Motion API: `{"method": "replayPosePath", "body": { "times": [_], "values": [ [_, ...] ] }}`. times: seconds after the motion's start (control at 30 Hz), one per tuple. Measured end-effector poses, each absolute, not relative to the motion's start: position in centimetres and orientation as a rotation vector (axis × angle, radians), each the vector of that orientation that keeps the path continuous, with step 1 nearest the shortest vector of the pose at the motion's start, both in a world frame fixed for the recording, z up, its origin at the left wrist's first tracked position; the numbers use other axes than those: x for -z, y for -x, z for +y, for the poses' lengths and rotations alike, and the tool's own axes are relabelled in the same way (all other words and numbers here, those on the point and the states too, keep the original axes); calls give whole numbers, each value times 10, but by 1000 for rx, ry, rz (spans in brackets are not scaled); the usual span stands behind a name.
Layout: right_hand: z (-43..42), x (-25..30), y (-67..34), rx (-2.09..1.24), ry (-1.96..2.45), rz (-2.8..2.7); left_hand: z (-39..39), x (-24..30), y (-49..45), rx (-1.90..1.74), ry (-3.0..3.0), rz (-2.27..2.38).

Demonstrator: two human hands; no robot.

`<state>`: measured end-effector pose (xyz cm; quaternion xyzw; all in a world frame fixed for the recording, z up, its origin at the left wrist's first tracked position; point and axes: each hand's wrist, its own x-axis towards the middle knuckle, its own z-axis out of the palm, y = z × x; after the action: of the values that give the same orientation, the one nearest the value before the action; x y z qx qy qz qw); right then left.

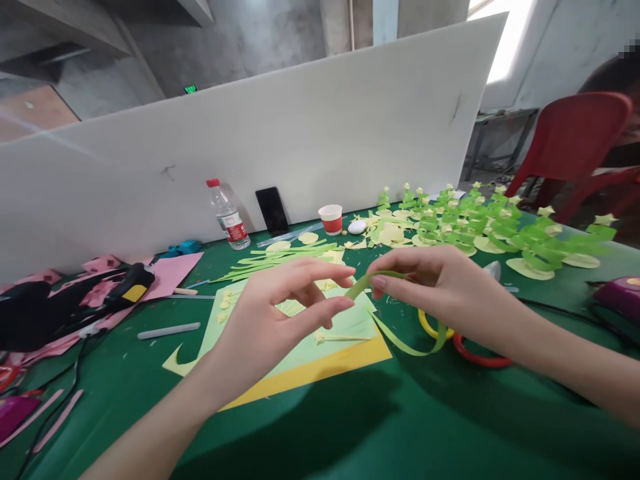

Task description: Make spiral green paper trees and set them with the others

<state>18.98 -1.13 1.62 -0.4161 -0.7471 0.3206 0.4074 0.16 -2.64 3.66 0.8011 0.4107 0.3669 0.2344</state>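
Head view: the right hand [443, 280] pinches a green strip [358, 287] above the desk [320, 433]; the left hand [283, 303], thumb and forefinger parted, reaches the strip's end, contact unclear, over a pale green sheet [300, 353].

The right hand [440, 277] covers parts of the green strip [411, 352], the yellow ring [424, 323] and the red ring [483, 362]. The left hand [285, 300] hides some of the pale green sheet [300, 347]. The near edge of the counter [130, 387] lies outside the picture; toward its right edge a purple object [617, 300] is cut off. The label [233, 227] print is illegibly small. Beyond the far right corner, a person [610, 73] shows only partly.
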Motion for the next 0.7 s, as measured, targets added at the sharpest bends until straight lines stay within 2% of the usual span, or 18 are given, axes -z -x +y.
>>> {"method": "replayPosePath", "body": {
  "times": [0.33, 0.7],
  "values": [
    [-14, -15, -189, -900, 971, -1832, -24, -32, -9, -1010, -1953, 1108],
    [-21, -17, -186, -865, 931, -1823, -25, -31, -11, -1049, -2056, 1125]
  ]
}}
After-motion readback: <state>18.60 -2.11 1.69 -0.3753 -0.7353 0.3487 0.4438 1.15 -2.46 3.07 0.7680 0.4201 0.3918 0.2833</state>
